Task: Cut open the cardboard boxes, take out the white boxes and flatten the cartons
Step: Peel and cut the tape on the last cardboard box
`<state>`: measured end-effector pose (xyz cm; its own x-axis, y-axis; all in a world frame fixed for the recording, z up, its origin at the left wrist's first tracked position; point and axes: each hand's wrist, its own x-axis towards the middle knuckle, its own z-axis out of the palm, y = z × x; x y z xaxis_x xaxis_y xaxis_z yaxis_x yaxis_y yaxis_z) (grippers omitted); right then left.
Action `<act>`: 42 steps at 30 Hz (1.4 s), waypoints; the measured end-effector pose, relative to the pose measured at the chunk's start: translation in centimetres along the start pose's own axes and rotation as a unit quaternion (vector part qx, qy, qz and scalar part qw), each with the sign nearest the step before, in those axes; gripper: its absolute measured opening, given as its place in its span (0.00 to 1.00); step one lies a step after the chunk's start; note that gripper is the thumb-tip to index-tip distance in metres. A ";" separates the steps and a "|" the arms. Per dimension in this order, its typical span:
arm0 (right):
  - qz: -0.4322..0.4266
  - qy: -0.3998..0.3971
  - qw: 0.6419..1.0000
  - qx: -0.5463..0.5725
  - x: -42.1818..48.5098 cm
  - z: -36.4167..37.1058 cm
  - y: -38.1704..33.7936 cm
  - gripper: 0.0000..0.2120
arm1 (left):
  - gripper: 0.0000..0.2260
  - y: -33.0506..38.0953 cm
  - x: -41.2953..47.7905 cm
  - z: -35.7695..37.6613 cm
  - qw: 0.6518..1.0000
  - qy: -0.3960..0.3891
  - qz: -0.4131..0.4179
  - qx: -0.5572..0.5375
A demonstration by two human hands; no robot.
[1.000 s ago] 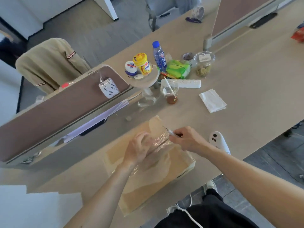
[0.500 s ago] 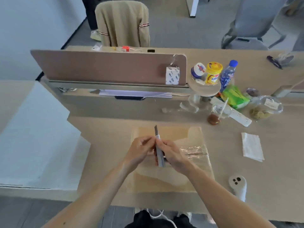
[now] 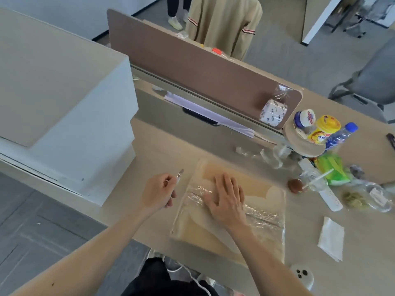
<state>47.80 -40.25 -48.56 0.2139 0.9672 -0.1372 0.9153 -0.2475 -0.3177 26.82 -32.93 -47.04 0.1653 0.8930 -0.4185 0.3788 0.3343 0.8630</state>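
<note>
At the desk (image 3: 171,146), I am lying my right hand (image 3: 227,198) flat, fingers spread, on the tape-wrapped cardboard box (image 3: 230,212) at the near edge, right of the stacked white boxes (image 3: 64,107), while my left hand (image 3: 158,192) is pinching a small knife (image 3: 179,174) just left of it.

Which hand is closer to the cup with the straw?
Right. The right hand lies flat on the cardboard box, beside the cup; the left hand holds the knife farther off.
</note>
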 end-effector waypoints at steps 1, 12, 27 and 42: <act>0.009 -0.010 1.000 -0.012 0.0 0.2 0.0 0.38 | 0.11 -0.4 0.0 0.2 1.000 0.001 -0.005 -0.001; 0.030 -0.037 0.997 -0.058 0.1 0.5 -0.2 0.41 | 0.07 -1.5 0.1 1.0 0.997 -0.055 0.040 0.044; 0.026 -0.038 0.997 -0.067 0.1 0.7 -0.1 0.40 | 0.18 -2.5 0.2 1.0 0.977 -0.020 0.163 0.138; 0.033 -0.041 0.996 -0.072 0.2 0.8 -0.2 0.39 | 0.18 -2.1 0.5 0.1 0.933 -0.057 0.274 0.227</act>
<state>47.43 -40.05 -49.31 0.2518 0.9398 -0.2309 0.9411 -0.2935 -0.1681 26.24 -33.21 -49.15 0.5337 0.8457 -0.0007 0.5517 -0.3475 0.7582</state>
